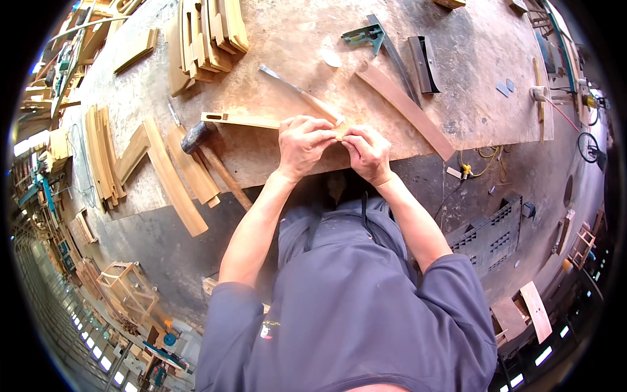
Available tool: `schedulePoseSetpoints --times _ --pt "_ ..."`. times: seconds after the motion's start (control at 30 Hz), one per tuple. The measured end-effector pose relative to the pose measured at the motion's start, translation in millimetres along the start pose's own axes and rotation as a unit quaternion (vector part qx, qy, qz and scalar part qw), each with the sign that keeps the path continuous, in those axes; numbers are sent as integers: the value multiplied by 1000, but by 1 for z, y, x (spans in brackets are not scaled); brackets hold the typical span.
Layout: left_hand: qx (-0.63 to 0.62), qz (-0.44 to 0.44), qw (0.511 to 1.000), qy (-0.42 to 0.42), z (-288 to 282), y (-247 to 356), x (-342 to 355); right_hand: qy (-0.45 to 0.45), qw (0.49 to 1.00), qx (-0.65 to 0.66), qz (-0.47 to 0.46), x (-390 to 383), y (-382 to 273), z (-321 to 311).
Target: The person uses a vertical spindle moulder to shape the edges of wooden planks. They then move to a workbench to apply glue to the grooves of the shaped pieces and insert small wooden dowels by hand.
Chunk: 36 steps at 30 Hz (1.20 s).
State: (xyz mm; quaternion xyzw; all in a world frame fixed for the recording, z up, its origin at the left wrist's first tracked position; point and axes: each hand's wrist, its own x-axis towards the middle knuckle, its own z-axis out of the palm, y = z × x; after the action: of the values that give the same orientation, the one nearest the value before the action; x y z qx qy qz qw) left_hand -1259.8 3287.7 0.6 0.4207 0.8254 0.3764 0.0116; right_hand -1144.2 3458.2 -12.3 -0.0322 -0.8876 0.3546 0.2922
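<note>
My left hand (300, 144) and my right hand (366, 151) meet at the bench's front edge, fingers bent and pinched close together around a small bit that is mostly hidden. The pale slotted wooden piece (238, 119) runs from the left into my left fingers, its near end out of sight. Just beyond my hands lies a chisel (300, 93) with a wooden handle. A black-headed mallet (201, 138) rests to the left, and a long reddish board (405, 111) lies at a slant to the right.
The workbench (470, 114) carries wood strips (166, 176), a stacked pile of pieces (206, 39), a square (392, 55) and a black metal tool (424, 65). Below its edge are a yellow cord (480, 163) and a grey plastic pallet (490, 232); a wooden frame (127, 287) stands lower left.
</note>
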Motion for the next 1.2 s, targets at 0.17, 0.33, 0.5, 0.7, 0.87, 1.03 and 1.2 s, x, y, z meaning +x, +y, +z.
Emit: schedulePoseSetpoints --times 0.17,0.33,0.5,0.7,0.87,1.03,1.2 --pt "6 -1 1000 4 0 6 -4 0 1000 6 -2 -3 -3 -2" --pt "12 13 1000 21 -3 4 -1 -9 1000 2 -15 0 -4 -1" --pt "-8 -2 1000 14 -6 -6 -8 -11 1000 16 -21 1 -5 4" --pt "-10 -15 1000 -15 -11 -1 -5 1 1000 9 -27 4 -8 3" --pt "-39 -105 980 -162 -27 -4 20 2 1000 20 -23 4 -7 1" --pt "28 -143 912 -384 -29 -10 58 3 999 24 -27 5 -7 0" --pt "-43 -199 874 -441 -17 -33 64 8 999 26 -23 3 -7 1"
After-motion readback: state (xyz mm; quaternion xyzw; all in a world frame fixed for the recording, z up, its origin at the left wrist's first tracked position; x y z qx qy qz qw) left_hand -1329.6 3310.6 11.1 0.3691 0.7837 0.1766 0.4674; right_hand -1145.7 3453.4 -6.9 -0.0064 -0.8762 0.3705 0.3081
